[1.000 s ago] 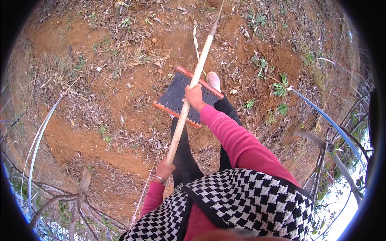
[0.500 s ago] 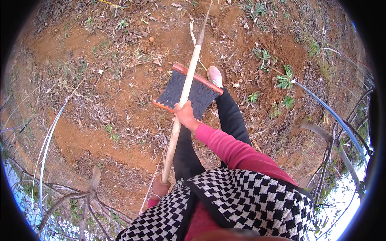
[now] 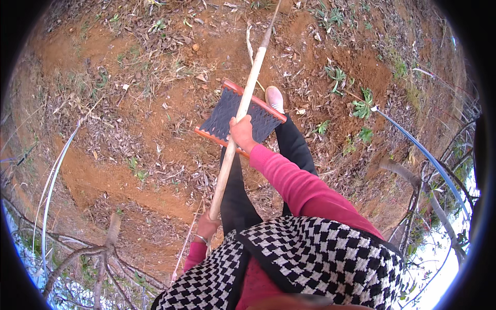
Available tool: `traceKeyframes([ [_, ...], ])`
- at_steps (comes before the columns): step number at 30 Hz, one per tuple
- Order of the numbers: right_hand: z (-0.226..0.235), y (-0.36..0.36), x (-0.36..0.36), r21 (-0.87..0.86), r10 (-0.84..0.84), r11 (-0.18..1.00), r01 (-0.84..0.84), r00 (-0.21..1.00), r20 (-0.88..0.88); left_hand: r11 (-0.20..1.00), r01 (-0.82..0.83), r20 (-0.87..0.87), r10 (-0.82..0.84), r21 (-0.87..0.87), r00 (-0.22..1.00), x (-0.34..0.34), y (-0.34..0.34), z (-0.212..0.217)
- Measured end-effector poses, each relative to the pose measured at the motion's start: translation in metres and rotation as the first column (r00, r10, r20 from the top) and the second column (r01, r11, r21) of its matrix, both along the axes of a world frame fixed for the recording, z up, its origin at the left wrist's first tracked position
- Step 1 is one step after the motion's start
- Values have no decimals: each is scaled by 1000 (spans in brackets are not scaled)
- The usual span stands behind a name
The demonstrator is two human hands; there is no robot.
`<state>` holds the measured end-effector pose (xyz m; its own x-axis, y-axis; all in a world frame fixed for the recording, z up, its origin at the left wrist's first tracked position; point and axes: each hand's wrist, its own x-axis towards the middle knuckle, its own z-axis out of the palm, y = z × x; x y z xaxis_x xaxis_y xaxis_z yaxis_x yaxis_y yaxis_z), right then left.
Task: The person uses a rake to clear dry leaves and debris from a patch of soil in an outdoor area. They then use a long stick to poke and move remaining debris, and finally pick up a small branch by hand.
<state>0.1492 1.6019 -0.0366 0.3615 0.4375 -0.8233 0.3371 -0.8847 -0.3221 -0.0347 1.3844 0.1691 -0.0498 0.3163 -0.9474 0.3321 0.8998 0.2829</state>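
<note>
- The right hand is gripping the long wooden pole at mid-length, with the fingers wrapped fully around the shaft.
- The left hand is clasping the lower end of the same pole, close to the person's waist; a thin bangle is showing at that wrist.
- The pole is running diagonally from the left hand at the lower centre up toward the top edge of the view, where its far tip is narrowing to a darker point over the soil.
- A dark mat with red edge bars is lying flat on the red earth beneath the pole, partly hidden by the right hand.
- One pale shoe is resting just beside the mat's upper right corner.
- A blue pipe is lying well apart on the right.
</note>
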Motion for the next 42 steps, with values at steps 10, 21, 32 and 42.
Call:
traceKeyframes([
  [10,38,36,40,39,-153,986,164,968,-201,983,87,55,-79,-160,995,25,3,9],
  [21,27,-45,8,133,101,986,-98,995,-15,957,109,65,-95,-268,993,6,-13,51],
  [32,91,-124,-24,-53,65,995,-88,940,-335,954,104,-97,-136,-282,986,-32,-103,106],
  [42,51,7,15,19,-250,958,287,863,-438,960,275,-166,-279,-47,946,22,6,45],
])
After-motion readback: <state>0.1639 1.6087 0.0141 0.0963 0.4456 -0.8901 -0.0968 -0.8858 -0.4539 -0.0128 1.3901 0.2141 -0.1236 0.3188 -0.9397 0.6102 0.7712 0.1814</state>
